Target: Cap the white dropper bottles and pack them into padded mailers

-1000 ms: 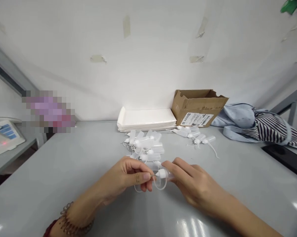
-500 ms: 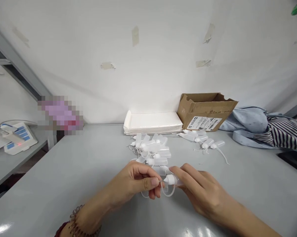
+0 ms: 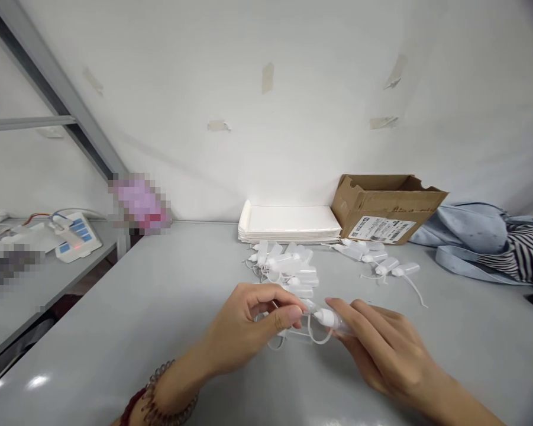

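My right hand [image 3: 388, 349] grips a small clear squeeze bottle [image 3: 329, 319] by its body. The bottle's white pointed nozzle faces left, and a thin white strap [image 3: 320, 341] loops below it. My left hand [image 3: 252, 325] is pinched closed just left of the nozzle, near the strap's upper end. Whatever lies between its thumb and fingers is too small to make out. Behind the hands lies a heap of similar bottles [image 3: 286, 263] with white tops and thin straps. Another bottle [image 3: 297, 335] lies on the grey table below my fingers, partly hidden.
A stack of white padded envelopes [image 3: 290, 219] rests against the wall. Right of it are an open cardboard box [image 3: 388, 204], several more bottles [image 3: 385, 266] and a light-blue cloth bag [image 3: 461, 228]. A white device with blue keys [image 3: 80, 236] stands on the left-hand table.
The view has swung left, so everything sits further right. My left fingertips have drawn slightly back from the nozzle tip. The right hand still holds the bottle.
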A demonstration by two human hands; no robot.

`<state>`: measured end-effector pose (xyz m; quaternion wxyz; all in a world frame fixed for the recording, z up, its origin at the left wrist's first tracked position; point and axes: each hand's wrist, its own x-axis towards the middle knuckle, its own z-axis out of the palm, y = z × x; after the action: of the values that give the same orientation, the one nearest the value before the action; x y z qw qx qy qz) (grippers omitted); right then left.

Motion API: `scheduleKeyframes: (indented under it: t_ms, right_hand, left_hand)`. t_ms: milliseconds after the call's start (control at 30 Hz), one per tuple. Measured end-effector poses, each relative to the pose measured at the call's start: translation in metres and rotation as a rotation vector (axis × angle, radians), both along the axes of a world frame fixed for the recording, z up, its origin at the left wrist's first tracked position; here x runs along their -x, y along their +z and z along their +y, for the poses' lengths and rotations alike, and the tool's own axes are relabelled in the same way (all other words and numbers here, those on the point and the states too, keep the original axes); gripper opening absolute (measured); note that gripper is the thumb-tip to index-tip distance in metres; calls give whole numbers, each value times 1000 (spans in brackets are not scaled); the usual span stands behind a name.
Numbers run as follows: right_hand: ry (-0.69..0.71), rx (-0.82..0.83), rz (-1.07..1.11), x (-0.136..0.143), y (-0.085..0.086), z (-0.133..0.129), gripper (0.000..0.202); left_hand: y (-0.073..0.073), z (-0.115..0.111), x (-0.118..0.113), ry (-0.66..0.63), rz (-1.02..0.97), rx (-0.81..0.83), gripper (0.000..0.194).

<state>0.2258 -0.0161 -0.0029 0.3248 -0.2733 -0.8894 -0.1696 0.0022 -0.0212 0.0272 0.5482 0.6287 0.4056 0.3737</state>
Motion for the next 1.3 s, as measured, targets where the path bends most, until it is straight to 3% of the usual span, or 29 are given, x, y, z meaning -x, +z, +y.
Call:
scheduleKeyframes:
  t_ms: [267, 533, 1067, 1300]
  right_hand:
    - [49, 8, 28, 3, 3, 0, 20]
    - [4, 34, -2, 4, 1, 0, 19]
    - [-17, 110, -93, 5, -6, -3, 20]
    - [-54, 94, -133, 7, -8, -4, 20]
  left_hand:
    - [-1, -4, -7, 70, 146, -86, 18]
    - [-4, -5, -5, 75, 182, -186, 18]
    - [-11, -6, -9, 125, 108, -65, 20]
    - [-17, -9, -11, 121, 154, -120, 20]
